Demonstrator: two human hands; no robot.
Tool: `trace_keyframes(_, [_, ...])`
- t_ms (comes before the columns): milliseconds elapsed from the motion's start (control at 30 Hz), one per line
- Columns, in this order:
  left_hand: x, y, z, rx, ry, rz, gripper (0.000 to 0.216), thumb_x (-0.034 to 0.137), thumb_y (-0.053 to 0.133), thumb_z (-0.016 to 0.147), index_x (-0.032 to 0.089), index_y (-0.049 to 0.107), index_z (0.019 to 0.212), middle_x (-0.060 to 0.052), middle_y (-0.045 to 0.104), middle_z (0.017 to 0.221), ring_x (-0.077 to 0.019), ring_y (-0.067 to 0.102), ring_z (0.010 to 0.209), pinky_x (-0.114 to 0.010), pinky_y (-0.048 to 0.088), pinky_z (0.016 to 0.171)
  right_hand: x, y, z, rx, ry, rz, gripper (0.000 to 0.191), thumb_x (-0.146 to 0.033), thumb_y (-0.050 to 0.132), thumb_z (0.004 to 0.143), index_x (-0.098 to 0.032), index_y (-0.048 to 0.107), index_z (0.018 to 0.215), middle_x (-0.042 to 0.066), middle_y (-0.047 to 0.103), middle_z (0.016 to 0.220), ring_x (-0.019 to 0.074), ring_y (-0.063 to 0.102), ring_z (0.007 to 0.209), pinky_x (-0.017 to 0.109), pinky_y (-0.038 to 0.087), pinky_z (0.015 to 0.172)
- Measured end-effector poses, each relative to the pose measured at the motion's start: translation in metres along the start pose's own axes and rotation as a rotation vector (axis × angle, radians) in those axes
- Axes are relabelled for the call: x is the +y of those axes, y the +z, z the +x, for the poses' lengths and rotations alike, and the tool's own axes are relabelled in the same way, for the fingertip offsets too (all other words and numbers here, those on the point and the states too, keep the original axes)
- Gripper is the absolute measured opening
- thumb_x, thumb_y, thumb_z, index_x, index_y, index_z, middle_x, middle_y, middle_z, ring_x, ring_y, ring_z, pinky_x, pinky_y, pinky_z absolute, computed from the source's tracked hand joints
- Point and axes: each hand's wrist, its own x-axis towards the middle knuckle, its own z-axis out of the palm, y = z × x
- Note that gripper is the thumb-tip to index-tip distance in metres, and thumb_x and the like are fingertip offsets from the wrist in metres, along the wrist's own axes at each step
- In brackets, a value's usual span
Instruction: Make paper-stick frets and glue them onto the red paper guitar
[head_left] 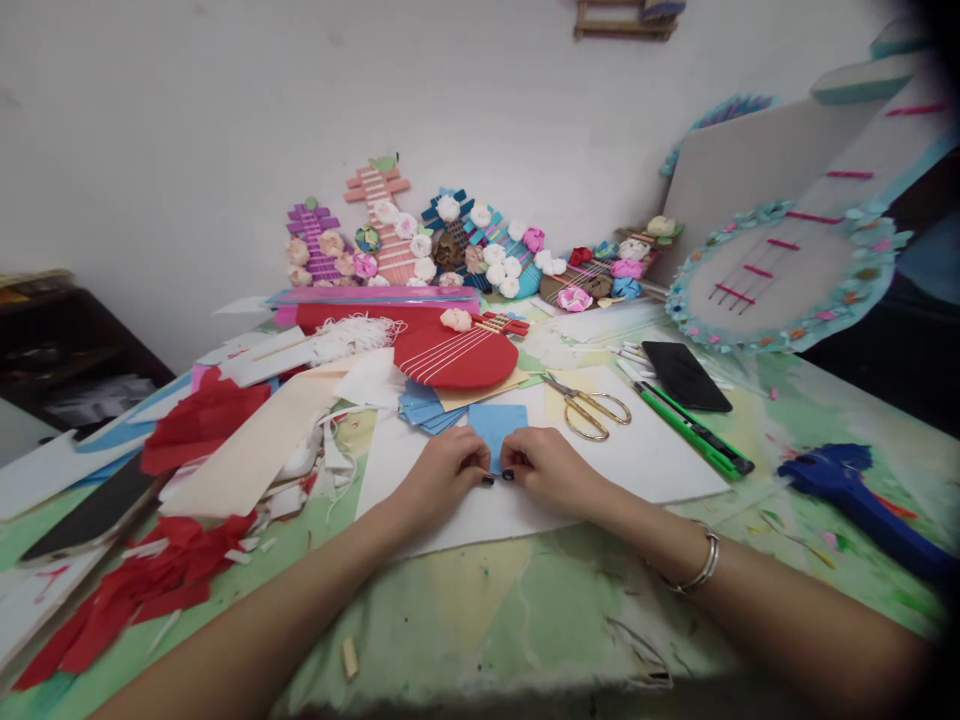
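A small blue piece of paper (498,424) lies over the white sheet (622,470), its near edge pinched by both my hands. My left hand (454,470) has its fingers closed on the left side of that edge. On the right side, my right hand (546,465) grips it with thumb and fingers together. Just behind are several more blue paper pieces (429,408) in a loose stack. Gold-handled scissors (589,408) rest to the right. Beyond the stack sits a red round instrument-shaped craft (456,358) with white strings.
Right of the sheet lie a green cutter knife (694,435), a black phone-like slab (686,376) and a blue glue gun (870,500). Red scraps (150,590) and a cream strip (255,440) cover the left. Decorated crafts (390,230) lean on the wall; a large one (780,270) stands right.
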Motion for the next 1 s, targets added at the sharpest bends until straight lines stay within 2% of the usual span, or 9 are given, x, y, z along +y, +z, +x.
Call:
trace_keyframes(167, [0.0000, -0.0010, 0.0001, -0.004, 0.007, 0.036, 0.017, 0.001, 0.054, 0.067, 0.017, 0.055, 0.061, 0.000, 0.053, 0.067, -0.0147, 0.050, 0.071, -0.025, 0.038, 0.066, -0.0014, 0.0030, 0.0015, -0.020, 0.019, -0.093, 0.019, -0.002, 0.046, 0.063, -0.015, 0.060, 0.066, 0.002, 0.057, 0.065, 0.0127, 0.046, 0.065, 0.021, 0.030, 0.060])
trace_keyframes(367, [0.0026, -0.0068, -0.0049, 0.018, -0.011, 0.064, 0.014, 0.004, 0.053, 0.067, 0.017, 0.056, 0.065, 0.001, 0.055, 0.067, -0.0130, 0.050, 0.067, -0.025, 0.037, 0.062, 0.0030, 0.0063, -0.0044, 0.054, -0.059, -0.215, 0.015, -0.004, 0.046, 0.066, -0.015, 0.055, 0.070, 0.005, 0.057, 0.073, 0.0152, 0.047, 0.073, 0.022, 0.032, 0.064])
trace_keyframes(767, [-0.0004, -0.0015, -0.0041, 0.003, -0.054, 0.142, 0.016, 0.001, 0.051, 0.068, 0.016, 0.055, 0.063, -0.002, 0.051, 0.075, -0.0159, 0.051, 0.073, -0.029, 0.041, 0.066, 0.0029, 0.0051, -0.0056, 0.054, -0.101, -0.194, 0.015, -0.002, 0.047, 0.064, -0.016, 0.053, 0.067, 0.003, 0.055, 0.070, 0.0143, 0.046, 0.069, 0.022, 0.031, 0.061])
trace_keyframes(1000, [0.0009, 0.0017, -0.0091, 0.020, 0.067, 0.259, 0.014, 0.005, 0.047, 0.077, 0.016, 0.052, 0.071, -0.004, 0.053, 0.077, -0.0181, 0.050, 0.079, -0.031, 0.041, 0.070, 0.0037, 0.0049, -0.0044, 0.046, -0.082, -0.207, 0.016, -0.002, 0.046, 0.065, -0.016, 0.053, 0.068, 0.004, 0.056, 0.071, 0.0143, 0.047, 0.069, 0.023, 0.031, 0.062])
